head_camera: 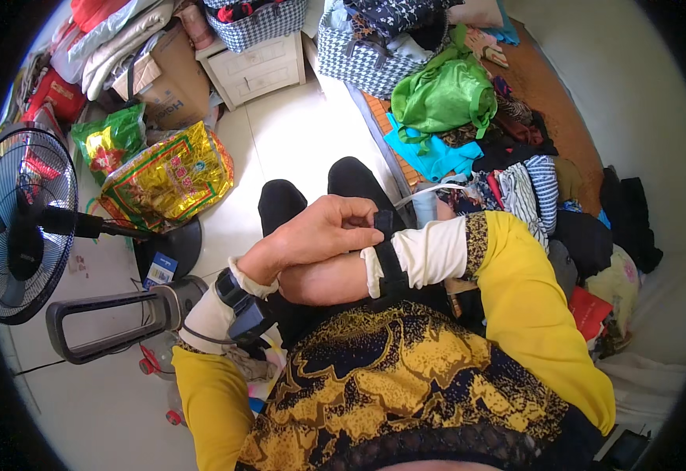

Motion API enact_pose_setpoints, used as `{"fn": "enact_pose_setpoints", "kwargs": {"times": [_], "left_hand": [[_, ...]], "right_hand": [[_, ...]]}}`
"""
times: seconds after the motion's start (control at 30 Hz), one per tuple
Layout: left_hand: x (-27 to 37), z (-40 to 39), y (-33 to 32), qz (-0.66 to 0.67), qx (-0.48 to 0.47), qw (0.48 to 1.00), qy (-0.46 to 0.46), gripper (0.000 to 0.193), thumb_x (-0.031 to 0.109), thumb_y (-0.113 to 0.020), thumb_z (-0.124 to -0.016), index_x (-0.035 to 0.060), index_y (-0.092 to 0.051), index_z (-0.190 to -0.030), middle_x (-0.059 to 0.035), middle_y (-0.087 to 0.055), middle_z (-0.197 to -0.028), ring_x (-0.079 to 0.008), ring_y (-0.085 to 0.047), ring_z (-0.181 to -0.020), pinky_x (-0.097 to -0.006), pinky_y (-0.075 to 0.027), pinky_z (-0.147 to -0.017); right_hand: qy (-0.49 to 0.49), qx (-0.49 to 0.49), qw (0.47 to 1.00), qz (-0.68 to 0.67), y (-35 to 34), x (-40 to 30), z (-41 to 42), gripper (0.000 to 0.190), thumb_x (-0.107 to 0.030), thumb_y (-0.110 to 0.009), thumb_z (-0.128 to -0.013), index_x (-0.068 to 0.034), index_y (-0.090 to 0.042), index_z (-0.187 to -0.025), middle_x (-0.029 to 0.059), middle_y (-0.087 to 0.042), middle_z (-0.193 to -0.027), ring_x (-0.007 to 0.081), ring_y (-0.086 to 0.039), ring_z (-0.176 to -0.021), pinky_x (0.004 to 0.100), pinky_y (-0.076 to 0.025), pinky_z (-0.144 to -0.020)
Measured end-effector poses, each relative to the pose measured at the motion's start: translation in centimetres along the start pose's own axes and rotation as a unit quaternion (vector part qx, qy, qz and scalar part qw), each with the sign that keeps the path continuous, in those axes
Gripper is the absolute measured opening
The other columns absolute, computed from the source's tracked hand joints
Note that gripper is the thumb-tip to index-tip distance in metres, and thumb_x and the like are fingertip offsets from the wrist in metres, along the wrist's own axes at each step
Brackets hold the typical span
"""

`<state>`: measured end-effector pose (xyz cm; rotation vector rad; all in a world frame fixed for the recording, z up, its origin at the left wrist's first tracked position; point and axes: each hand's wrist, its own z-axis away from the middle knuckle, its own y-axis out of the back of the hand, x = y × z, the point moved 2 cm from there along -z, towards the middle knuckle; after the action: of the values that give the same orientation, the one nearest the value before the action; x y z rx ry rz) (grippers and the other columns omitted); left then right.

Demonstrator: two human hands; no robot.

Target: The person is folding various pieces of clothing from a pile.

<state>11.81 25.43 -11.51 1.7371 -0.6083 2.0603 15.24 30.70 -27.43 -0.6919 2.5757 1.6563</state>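
My left hand (325,229) reaches across my lap. Its thumb and fingers pinch the loose end of a black strap (391,268). That strap goes around my right forearm, over a white undersleeve cuff (431,250). Below the left wrist lies my right hand (322,281), its fingers hidden under the left wrist and cuff. A black wrist-worn device (231,288) is fastened over the white cuff on my left arm. Beside it sits a dark box-like unit (252,321) with a cable.
Left of me stand a black electric fan (28,224) and a grey bladeless fan (113,321). Yellow and green packaging bags (172,176) lie ahead on the left. Clothes (522,188), a green bag (440,91) and a houndstooth basket (349,65) are piled at right.
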Motion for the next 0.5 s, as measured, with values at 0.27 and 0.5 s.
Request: {"fn": "enact_pose_setpoints", "kwargs": {"times": [0.27, 0.5], "left_hand": [[0.0, -0.4, -0.2, -0.085, 0.056, 0.995, -0.006, 0.026, 0.005, -0.069, -0.088, 0.0054, -0.045, -0.077, 0.0076, -0.038, -0.069, -0.0008, -0.037, -0.067, -0.0225, -0.033, -0.056], [-1.1, -0.6, -0.4, -0.022, 0.036, 0.999, 0.032, 0.023, 0.003, -0.069, -0.086, 0.0072, -0.047, -0.08, 0.01, -0.038, -0.07, 0.0, -0.035, -0.066, -0.0208, -0.03, -0.056]], "right_hand": [[0.0, 0.012, 1.0, 0.004, -2.5, -0.2, -0.4, 0.017, -0.016, -0.053, -0.093, -0.01, -0.068, -0.096, 0.0035, -0.061, -0.086, 0.0117, -0.061, -0.074, 0.0277, -0.05, -0.068], [0.003, 0.021, 1.0, 0.007, -4.9, -0.6, -0.7, 0.018, -0.016, -0.051, -0.094, -0.01, -0.068, -0.098, 0.0037, -0.061, -0.088, 0.0109, -0.06, -0.075, 0.0272, -0.05, -0.068]]}}
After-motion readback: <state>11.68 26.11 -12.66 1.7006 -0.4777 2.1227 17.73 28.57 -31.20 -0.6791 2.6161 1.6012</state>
